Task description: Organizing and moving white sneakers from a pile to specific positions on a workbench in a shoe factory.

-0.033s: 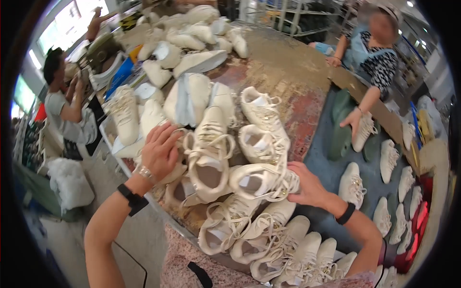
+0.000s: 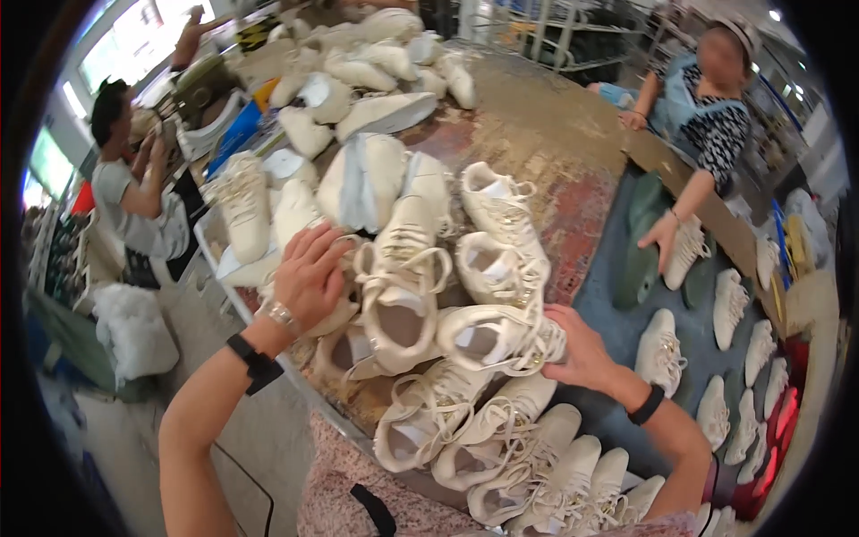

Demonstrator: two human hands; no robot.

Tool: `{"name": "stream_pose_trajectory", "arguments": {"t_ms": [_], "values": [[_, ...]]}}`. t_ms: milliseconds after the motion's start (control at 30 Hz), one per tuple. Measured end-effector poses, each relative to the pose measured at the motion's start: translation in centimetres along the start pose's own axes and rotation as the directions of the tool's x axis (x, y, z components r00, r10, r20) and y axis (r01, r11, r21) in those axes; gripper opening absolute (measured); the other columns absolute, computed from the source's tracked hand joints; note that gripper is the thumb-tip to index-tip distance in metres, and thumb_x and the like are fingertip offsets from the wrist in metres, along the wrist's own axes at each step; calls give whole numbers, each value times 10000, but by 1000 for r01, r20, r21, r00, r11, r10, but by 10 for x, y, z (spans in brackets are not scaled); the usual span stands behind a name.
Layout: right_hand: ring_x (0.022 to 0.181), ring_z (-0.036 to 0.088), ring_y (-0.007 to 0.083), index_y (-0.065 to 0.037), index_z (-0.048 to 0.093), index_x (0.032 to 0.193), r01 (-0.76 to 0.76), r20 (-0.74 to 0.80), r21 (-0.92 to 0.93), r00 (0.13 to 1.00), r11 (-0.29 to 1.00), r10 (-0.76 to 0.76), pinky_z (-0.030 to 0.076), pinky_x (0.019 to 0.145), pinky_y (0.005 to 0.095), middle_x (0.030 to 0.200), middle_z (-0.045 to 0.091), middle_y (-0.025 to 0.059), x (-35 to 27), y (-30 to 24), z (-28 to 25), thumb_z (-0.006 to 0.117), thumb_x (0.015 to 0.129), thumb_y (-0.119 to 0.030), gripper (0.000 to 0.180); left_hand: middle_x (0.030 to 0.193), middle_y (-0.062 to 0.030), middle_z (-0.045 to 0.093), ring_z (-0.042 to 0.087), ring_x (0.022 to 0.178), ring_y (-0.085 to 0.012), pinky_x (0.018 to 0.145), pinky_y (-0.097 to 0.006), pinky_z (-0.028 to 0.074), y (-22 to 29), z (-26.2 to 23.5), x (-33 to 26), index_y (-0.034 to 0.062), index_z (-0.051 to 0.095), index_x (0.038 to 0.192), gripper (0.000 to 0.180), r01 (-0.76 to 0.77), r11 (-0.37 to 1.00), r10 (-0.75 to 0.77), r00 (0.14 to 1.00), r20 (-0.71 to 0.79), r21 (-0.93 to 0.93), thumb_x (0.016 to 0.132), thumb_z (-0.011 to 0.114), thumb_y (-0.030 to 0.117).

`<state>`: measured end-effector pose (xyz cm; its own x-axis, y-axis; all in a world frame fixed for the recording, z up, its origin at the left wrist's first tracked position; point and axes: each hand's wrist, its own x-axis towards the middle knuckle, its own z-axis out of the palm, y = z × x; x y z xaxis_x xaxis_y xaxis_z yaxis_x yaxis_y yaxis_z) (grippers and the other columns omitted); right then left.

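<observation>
A cream-white lace-up sneaker [image 2: 497,336] lies on its side near the middle of a crowded worktop [image 2: 555,116], its opening turned toward the left and its toe against the right hand [image 2: 582,345], whose fingers curl around the toe end in a partial grip. The left hand [image 2: 309,273], fingers spread and bent, rests flat on top of another pale sneaker [image 2: 335,309] at the worktop's left edge (a bracelet and a dark wristband circle that wrist, and a dark band the right one). Between the two hands stands a third sneaker [image 2: 398,295], upright, its loose laces looping out over the tongue. More matching shoes crowd the near edge in a row [image 2: 501,447], touching one another, and further pairs [image 2: 497,210] sit just behind the held one. At the far left a shallow tray [image 2: 210,246] holds cream shoes, one [image 2: 242,210] standing on its sole. Unfinished pale uppers [image 2: 376,67] are heaped at the worktop's far end. To the right, a dark blue belt [image 2: 626,336] carries single sneakers [image 2: 662,353] spaced apart; a person in a patterned top [image 2: 711,116] reaches a hand [image 2: 658,237] down to one there. Another person [image 2: 125,188] sits at the far left.
</observation>
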<state>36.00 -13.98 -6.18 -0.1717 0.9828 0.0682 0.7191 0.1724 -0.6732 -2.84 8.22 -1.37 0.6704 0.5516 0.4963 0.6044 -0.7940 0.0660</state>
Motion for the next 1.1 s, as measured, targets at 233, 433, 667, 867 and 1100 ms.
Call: {"name": "stream_pose_trajectory", "arguments": {"t_ms": [233, 433, 667, 867, 1100], "values": [[1114, 592, 364, -44, 585, 1245, -76, -40, -158, 997, 985, 70, 484, 955, 420, 1226, 619, 159, -26, -25, -44, 820, 630, -232, 684, 1243, -142, 619, 518, 1278, -340, 1110, -487, 368, 0, 11, 2, 48, 633, 1155, 350, -27, 997, 23, 998, -54, -67, 815, 561, 86], [994, 658, 299, -24, 627, 1189, -107, -155, -105, 984, 989, 90, 512, 894, 383, 1054, 689, 121, -35, -65, -73, 824, 644, -178, 599, 1159, -119, 656, 551, 1238, -304, 1117, -448, 379, -10, 6, -17, 55, 676, 1081, 300, 25, 999, -28, 991, -129, -23, 803, 593, 127], [977, 634, 119, 15, 617, 1237, -348, -155, 538, 855, 768, 496, 511, 874, 289, 1133, 695, 74, 11, -66, 10, 765, 861, -204, 460, 1074, -141, 651, 581, 1101, -327, 1036, -454, 424, -9, 20, -2, 49, 629, 1019, 174, -8, 991, -17, 983, -183, -135, 863, 585, 113], [921, 624, 123, 48, 619, 1215, -523, 66, 649, 762, 552, 644, 501, 799, 283, 1090, 677, 69, 18, -93, 55, 680, 944, -338, 475, 1101, -175, 640, 552, 1157, -357, 1018, -424, 439, 0, -13, -7, 3, 596, 1075, 180, -17, 886, -17, 998, -68, -464, 945, 548, 118], [949, 653, 156, 51, 600, 1233, -234, -188, 826, 743, 512, 643, 511, 846, 304, 1119, 680, 95, 5, -76, 23, 686, 930, -333, 497, 1283, -195, 596, 534, 1216, -372, 1050, -474, 405, 0, 23, 30, 26, 591, 1240, 449, 179, 982, -148, 933, -328, 66, 910, 617, 329]]}}
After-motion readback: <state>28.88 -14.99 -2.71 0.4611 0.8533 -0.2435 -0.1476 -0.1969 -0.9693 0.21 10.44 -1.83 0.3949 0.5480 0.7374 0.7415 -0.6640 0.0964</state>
